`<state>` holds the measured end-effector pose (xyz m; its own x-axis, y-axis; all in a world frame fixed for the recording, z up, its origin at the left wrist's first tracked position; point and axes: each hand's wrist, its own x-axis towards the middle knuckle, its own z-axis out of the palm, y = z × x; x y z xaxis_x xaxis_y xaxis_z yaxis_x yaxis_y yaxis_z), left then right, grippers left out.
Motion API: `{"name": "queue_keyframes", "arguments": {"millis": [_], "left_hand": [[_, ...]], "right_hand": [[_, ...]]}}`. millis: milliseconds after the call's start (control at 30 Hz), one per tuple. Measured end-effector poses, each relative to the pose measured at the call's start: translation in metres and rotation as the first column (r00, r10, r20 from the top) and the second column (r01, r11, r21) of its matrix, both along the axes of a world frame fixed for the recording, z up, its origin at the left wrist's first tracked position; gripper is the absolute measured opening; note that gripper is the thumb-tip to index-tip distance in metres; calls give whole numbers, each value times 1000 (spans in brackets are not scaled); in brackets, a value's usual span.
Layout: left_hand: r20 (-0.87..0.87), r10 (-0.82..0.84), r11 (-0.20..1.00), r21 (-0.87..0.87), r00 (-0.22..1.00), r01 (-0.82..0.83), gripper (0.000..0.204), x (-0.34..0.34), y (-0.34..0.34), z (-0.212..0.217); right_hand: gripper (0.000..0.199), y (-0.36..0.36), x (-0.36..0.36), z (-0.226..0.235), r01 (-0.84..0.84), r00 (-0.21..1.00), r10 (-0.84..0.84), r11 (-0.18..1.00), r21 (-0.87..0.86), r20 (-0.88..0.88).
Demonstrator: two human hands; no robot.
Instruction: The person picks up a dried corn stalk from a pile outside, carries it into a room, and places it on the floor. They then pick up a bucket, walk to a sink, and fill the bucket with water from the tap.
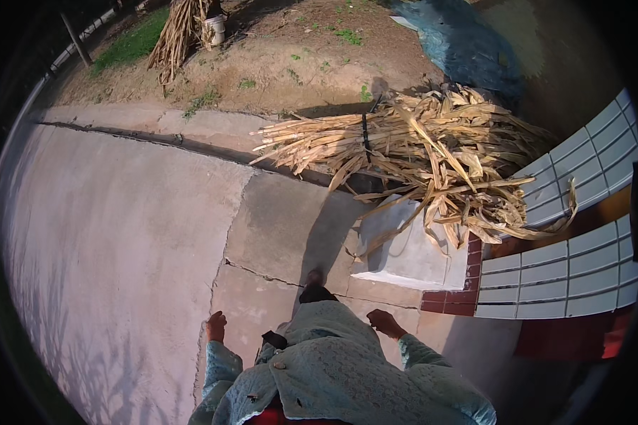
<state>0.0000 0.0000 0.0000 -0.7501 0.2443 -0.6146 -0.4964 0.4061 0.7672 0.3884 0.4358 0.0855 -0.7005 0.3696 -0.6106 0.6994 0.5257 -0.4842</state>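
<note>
My left hand (pixel 216 326) is at the lower left of my body, over the concrete, with its fingers curled in. Nothing shows in it. On the other side, my right hand (pixel 385 323) hangs with bent fingers, and no object is visible in it either. Ahead and to the right lies a large bundle of dry corn stalks (pixel 404 142), bound by a dark tie (pixel 366 138). Its leafy end spreads over a pale concrete block (pixel 404 248). The right hand is the nearer one to the bundle, but does not touch it.
Cracked concrete paving (pixel 127 234) stretches left and ahead. White-tiled wall sections (pixel 546 280) with dark red tile edging (pixel 468 283) stand to the right. Beyond are bare soil, a blue sheet (pixel 461 42), upright stalks (pixel 181 32) and a white bucket (pixel 215 30).
</note>
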Motion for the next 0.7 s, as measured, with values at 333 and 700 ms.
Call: {"name": "queue_keyframes", "arguments": {"millis": [333,700], "left_hand": [[-84,-960,249,-698,268,672,18,0,-69,-15],[426,157,943,-334,891,-7,13,-115,82,-32]], "right_hand": [[30,116,-156,43,249,947,-251,968,-35,-199],[33,217,-352,32,265,936,-289,954,-138,-200]]}}
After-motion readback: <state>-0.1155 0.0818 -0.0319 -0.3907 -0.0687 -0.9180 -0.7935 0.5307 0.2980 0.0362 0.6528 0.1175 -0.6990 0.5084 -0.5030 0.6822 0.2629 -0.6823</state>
